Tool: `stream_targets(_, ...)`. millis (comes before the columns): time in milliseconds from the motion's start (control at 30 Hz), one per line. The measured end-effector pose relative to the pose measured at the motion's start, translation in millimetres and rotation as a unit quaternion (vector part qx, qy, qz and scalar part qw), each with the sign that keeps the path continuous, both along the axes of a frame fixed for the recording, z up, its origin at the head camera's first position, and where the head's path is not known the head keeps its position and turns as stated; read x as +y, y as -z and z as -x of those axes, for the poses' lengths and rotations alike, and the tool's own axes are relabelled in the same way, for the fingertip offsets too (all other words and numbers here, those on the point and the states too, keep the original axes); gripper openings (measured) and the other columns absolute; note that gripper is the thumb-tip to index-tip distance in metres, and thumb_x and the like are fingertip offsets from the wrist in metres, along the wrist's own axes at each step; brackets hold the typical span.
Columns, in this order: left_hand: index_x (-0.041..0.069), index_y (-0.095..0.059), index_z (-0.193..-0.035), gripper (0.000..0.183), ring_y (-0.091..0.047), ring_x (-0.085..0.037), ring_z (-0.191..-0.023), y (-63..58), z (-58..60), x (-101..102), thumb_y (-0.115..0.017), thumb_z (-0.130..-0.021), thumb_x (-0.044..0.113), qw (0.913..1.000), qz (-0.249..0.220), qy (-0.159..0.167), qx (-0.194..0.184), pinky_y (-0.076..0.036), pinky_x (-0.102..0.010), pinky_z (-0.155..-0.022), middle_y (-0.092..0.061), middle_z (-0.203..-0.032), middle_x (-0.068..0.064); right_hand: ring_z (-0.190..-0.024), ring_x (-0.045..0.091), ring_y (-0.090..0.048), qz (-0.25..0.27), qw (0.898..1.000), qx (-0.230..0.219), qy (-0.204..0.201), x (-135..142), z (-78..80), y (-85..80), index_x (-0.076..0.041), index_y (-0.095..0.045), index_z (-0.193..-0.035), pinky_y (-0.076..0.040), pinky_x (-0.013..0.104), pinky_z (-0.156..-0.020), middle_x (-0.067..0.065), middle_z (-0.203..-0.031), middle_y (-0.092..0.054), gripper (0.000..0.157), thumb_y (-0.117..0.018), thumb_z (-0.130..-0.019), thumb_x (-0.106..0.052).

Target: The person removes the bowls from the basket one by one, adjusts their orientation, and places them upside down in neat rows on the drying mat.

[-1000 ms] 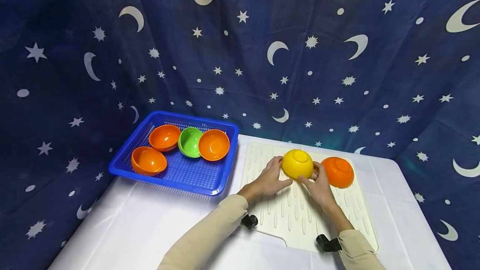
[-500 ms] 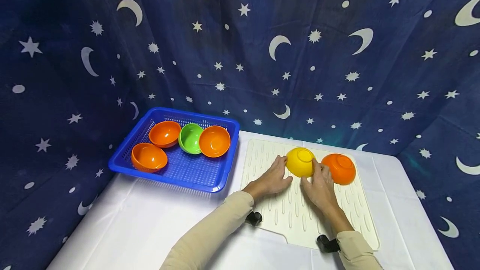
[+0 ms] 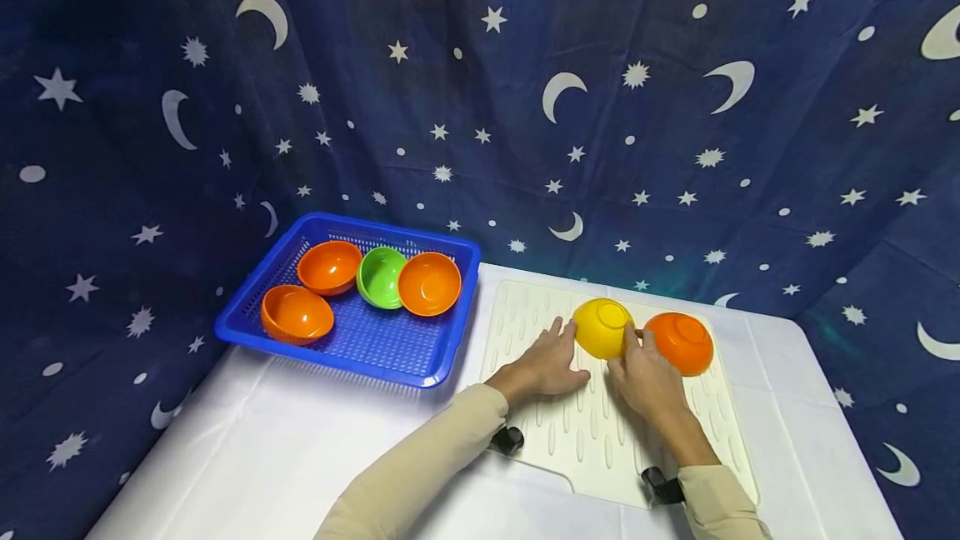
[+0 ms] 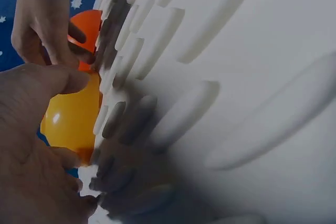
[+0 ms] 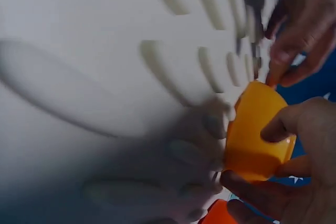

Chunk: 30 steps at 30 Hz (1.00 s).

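Head view: left hand [image 3: 550, 362] relaxed, right hand [image 3: 651, 377] grip unclear — yellow bowl [image 3: 599, 332] apparently being seated on mat [image 3: 600, 452]; next, presumably, withdraw.

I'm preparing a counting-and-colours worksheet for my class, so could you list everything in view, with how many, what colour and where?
Curtain: at least one, dark blue with pale stars and moons, behind and at the sides
Tablecloth: one, white, in front of the curtain
Basket: one, blue, on the tablecloth's left part
Orange bowls: three, orange, in the basket
Green bowl: one, green, in the basket
Mat: one, cream, on the tablecloth's right part
Yellow bowl: one, yellow, bottom up at the mat's far side
Overturned bowl: one, orange, right of the yellow bowl
Wrist cameras: two, black, one per wrist
Sleeves: two, beige
Left hand: one, at the yellow bowl's left
Right hand: one, at its right
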<state>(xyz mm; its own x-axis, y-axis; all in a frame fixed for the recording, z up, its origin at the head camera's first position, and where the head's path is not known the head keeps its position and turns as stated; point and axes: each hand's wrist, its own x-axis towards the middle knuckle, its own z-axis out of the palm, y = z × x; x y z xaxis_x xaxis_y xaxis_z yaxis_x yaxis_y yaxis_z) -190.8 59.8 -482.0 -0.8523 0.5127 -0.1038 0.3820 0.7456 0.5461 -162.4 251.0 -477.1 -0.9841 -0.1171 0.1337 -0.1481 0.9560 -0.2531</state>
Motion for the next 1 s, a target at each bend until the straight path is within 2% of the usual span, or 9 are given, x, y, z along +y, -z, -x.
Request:
stream_targets(67, 0.003, -0.026, -0.158, 0.081, -0.015, -0.030, -0.152, 0.0, -6.1, -4.2, -0.064, -0.096, 0.039, 0.9992, 0.024, 0.018, 0.026, -0.017, -0.039, -0.120, -0.031, -0.163, -0.014, -0.078, 0.041, -0.064, -0.005, 1.000, 0.010, 0.002, 0.8, -7.1, 0.9, 0.015, -0.041, -0.145, -0.056, 0.057, -0.072, 0.035, -0.128, -0.053, 0.062, -0.056, -0.094, -0.018)
stream_targets(167, 0.002, -0.025, -0.158, 0.082, -0.017, -0.032, -0.152, -4.9, -15.7, -8.1, -0.064, -0.096, 0.040, 0.9940, 0.044, 0.044, 0.089, -0.019, -0.043, -0.120, -0.032, -0.162, -0.014, -0.092, 0.046, -0.065, -0.016, 0.997, 0.073, 0.000, 8.7, -20.4, 2.3, 0.012, -0.053, -0.135, -0.055, 0.060, -0.075, 0.030, -0.116, -0.062, 0.053, -0.058, -0.093, -0.020)
stream_targets(233, 0.001, -0.021, -0.158, 0.085, -0.019, -0.033, -0.151, -12.7, -21.6, -8.7, -0.063, -0.097, 0.041, 0.9882, 0.051, 0.060, 0.132, -0.020, -0.045, -0.120, -0.032, -0.161, -0.014, -0.090, 0.046, -0.065, -0.020, 0.993, 0.115, 0.004, 16.7, -30.0, 2.3, 0.009, -0.060, -0.127, -0.054, 0.060, -0.073, 0.028, -0.108, -0.066, 0.046, -0.060, -0.091, -0.019)
stream_targets(333, 0.002, -0.019, -0.159, 0.085, -0.024, -0.032, -0.150, -25.5, -27.1, -7.8, -0.061, -0.098, 0.044, 0.9797, 0.058, 0.068, 0.179, -0.022, -0.046, -0.119, -0.037, -0.158, -0.013, -0.087, 0.046, -0.064, -0.003, 0.991, 0.136, 0.016, 27.1, -41.7, -0.2, 0.005, -0.064, -0.118, -0.051, 0.062, -0.071, 0.025, -0.102, -0.066, 0.037, -0.065, -0.089, -0.018)
stream_targets(467, 0.004, -0.024, -0.158, 0.081, -0.033, -0.027, -0.146, -36.6, -29.8, -9.7, -0.060, -0.098, 0.046, 0.9728, 0.077, 0.068, 0.208, -0.025, -0.043, -0.119, -0.045, -0.152, -0.011, -0.085, 0.045, -0.063, 0.016, 0.991, 0.131, 0.028, 35.9, -52.2, -1.9, 0.002, -0.064, -0.115, -0.049, 0.061, -0.070, 0.024, -0.100, -0.067, 0.032, -0.067, -0.089, -0.017)
stream_targets(633, 0.006, -0.029, -0.157, 0.077, -0.043, -0.022, -0.137, -39.8, -30.7, -18.8, -0.059, -0.099, 0.046, 0.9704, 0.091, 0.056, 0.217, -0.036, -0.038, -0.111, -0.052, -0.145, -0.006, -0.090, 0.046, -0.062, 0.016, 0.992, 0.112, 0.047, 44.1, -61.9, 1.9, 0.002, -0.064, -0.112, -0.047, 0.062, -0.073, 0.025, -0.101, -0.067, 0.030, -0.066, -0.089, -0.017)
stream_targets(767, 0.007, -0.033, -0.156, 0.073, -0.047, -0.020, -0.130, -42.8, -32.4, -27.8, -0.059, -0.099, 0.046, 0.9656, 0.101, 0.052, 0.234, -0.041, -0.035, -0.103, -0.054, -0.142, -0.005, -0.099, 0.047, -0.058, 0.003, 0.995, 0.072, 0.065, 55.5, -68.6, 10.9, 0.007, -0.065, -0.111, -0.046, 0.063, -0.080, 0.027, -0.109, -0.064, 0.032, -0.065, -0.091, -0.018)
stream_targets(900, 0.008, -0.041, -0.152, 0.067, -0.049, -0.020, -0.128, -48.0, -38.8, -37.4, -0.058, -0.099, 0.046, 0.9574, 0.113, 0.054, 0.260, -0.041, -0.035, -0.103, -0.057, -0.138, -0.003, -0.109, 0.051, -0.051, -0.020, 0.995, 0.029, 0.089, 71.0, -79.2, 23.3, 0.013, -0.063, -0.113, -0.042, 0.067, -0.088, 0.031, -0.120, -0.057, 0.036, -0.061, -0.092, -0.016)
stream_targets(1000, 0.010, -0.047, -0.148, 0.062, -0.050, -0.020, -0.128, -51.2, -42.0, -42.8, -0.058, -0.099, 0.046, 0.9533, 0.118, 0.052, 0.273, -0.040, -0.035, -0.105, -0.058, -0.137, -0.002, -0.117, 0.055, -0.044, -0.044, 0.994, -0.004, 0.100, 86.7, -86.2, 30.1, 0.016, -0.057, -0.122, -0.038, 0.072, -0.093, 0.034, -0.130, -0.048, 0.039, -0.055, -0.095, -0.013)
